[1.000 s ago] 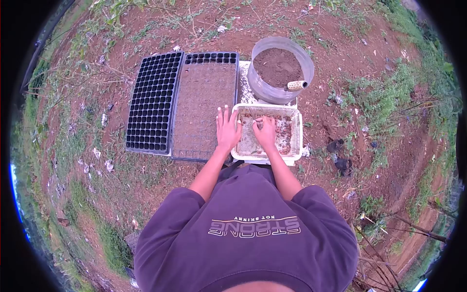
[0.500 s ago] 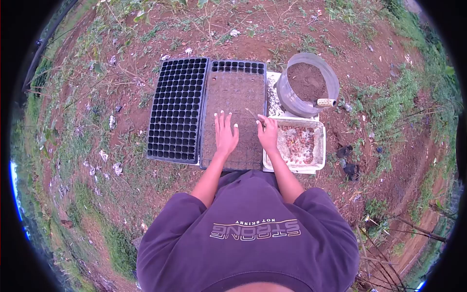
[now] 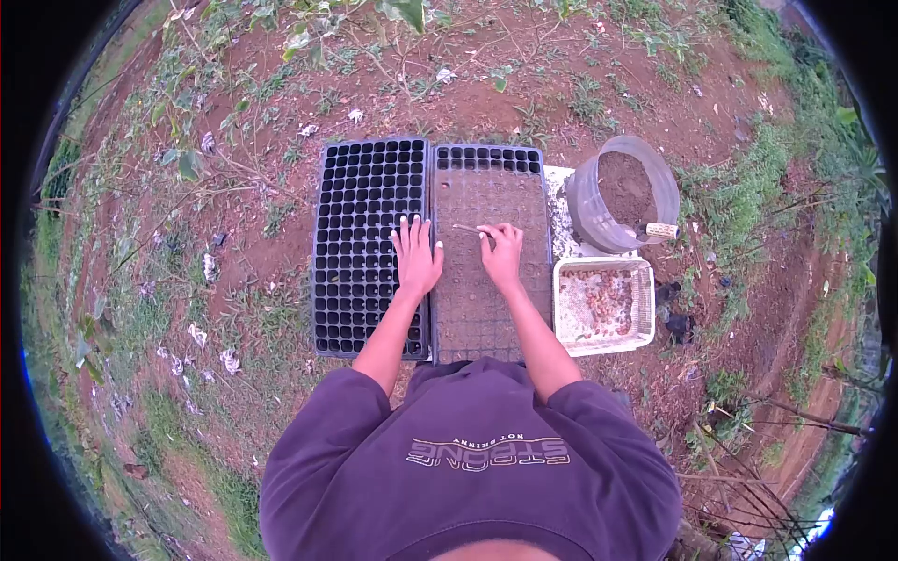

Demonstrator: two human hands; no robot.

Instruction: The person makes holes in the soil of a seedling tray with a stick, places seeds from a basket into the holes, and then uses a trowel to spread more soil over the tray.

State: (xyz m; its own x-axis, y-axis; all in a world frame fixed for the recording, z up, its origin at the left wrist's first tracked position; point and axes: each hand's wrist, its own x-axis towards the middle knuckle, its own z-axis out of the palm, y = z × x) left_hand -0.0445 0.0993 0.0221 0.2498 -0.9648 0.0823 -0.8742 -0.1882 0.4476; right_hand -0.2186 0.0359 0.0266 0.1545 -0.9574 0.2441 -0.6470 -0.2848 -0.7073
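Observation:
My left hand (image 3: pixel 417 257) lies with its fingers spread over the right edge of the black cell tray (image 3: pixel 365 234), whose cells look hollow. Between the thumb and fingers of my right hand (image 3: pixel 502 252) is a thin stick (image 3: pixel 466 227), pointing left over the soil-filled tray (image 3: pixel 486 299). That tray's surface is brown soil, except for a back row of dark cells. One small reddish spot shows near its back left corner.
Right of the trays stands a clear round tub (image 3: pixel 585 201) of soil with a patterned handle (image 3: pixel 661 230) at its rim. In front of it is a white basket (image 3: pixel 603 348) holding small reddish pieces. Weeds and reddish ground surround everything.
The view has shifted, so trays and containers appear lower and further right. My left hand has moved left onto the black tray's edge; my right hand has moved from beside the basket over the soil.

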